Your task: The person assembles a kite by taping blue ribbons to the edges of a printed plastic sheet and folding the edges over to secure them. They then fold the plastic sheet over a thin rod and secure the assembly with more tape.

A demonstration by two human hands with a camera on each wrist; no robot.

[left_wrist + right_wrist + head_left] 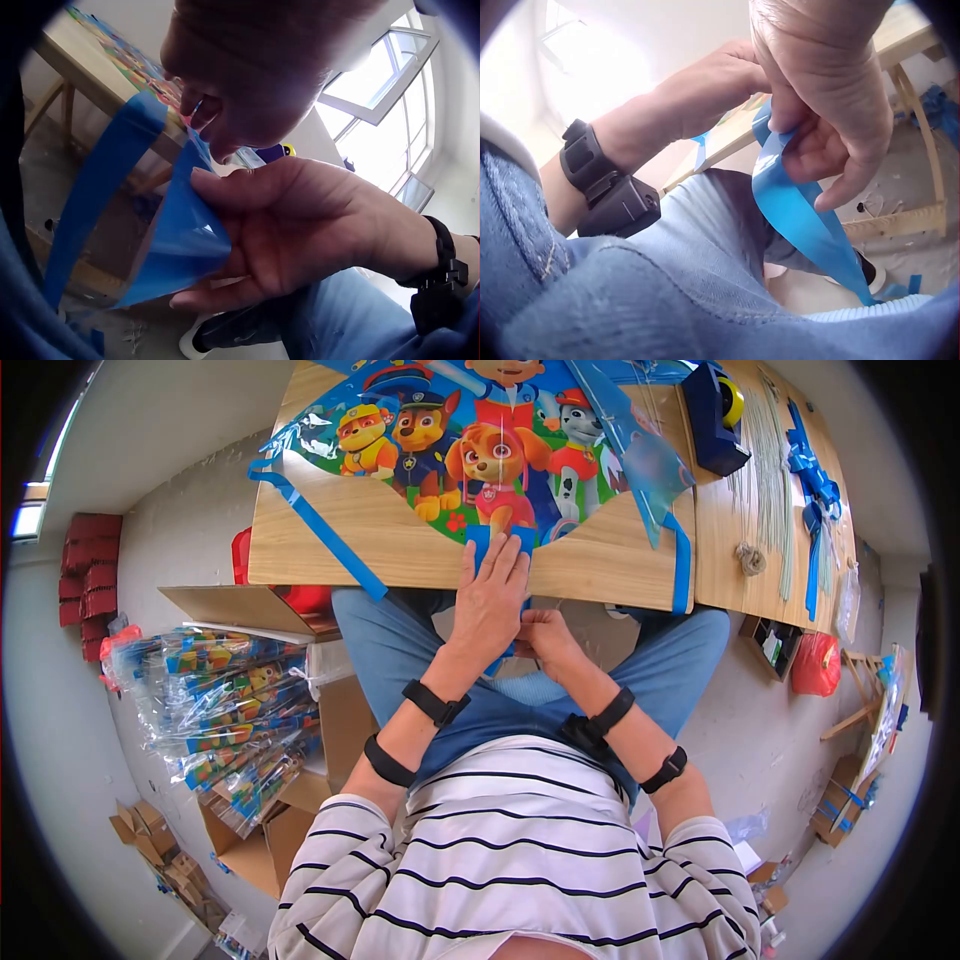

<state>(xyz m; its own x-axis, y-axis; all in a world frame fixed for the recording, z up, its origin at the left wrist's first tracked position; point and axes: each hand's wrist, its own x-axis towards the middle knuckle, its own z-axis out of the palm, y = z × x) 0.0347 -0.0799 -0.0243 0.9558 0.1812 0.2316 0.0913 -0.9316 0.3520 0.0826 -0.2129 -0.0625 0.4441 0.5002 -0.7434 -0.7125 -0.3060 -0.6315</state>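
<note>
Shirt: my striped top (520, 830) is nearest, white with thin black lines, above my blue jeans (385, 650).
Left hand: my left hand (490, 595) lies with its fingers straight and close together over the table edge, resting on blue film at the lower tip of the printed film.
Right hand: my right hand (550, 640), just below the table edge, pinches the blue strip (796, 214) between thumb and curled fingers.
Both together: my hands work just beside each other, the right nearer my body; I cannot tell whether they touch.
Blue strip: it bends away from the tabletop and hangs in a loose curve in front of my legs.
Printed film: the printed film (500, 460), covered in cartoon dogs, lies flat on the wooden table (600, 575), its lower tip under my left fingers.
Side ribbons: one blue ribbon (320, 530) slants across the wood to the edge on my left; another (682, 565) runs down to the edge on my right.
Table's right part: a dark tape dispenser (712, 425) with a yellow roll stands beside pale thin sticks (765, 510), a ball of twine (750, 559) and a bundle of blue ribbon (820, 490).
Left floor: clear-wrapped colourful packs (225, 690) sit by an open cardboard box (345, 730); red boxes (95, 580) are stacked farther off.
Right floor: a red bag (817, 664) is near the table.
Wrists: black straps (435, 703) circle both my arms.
</note>
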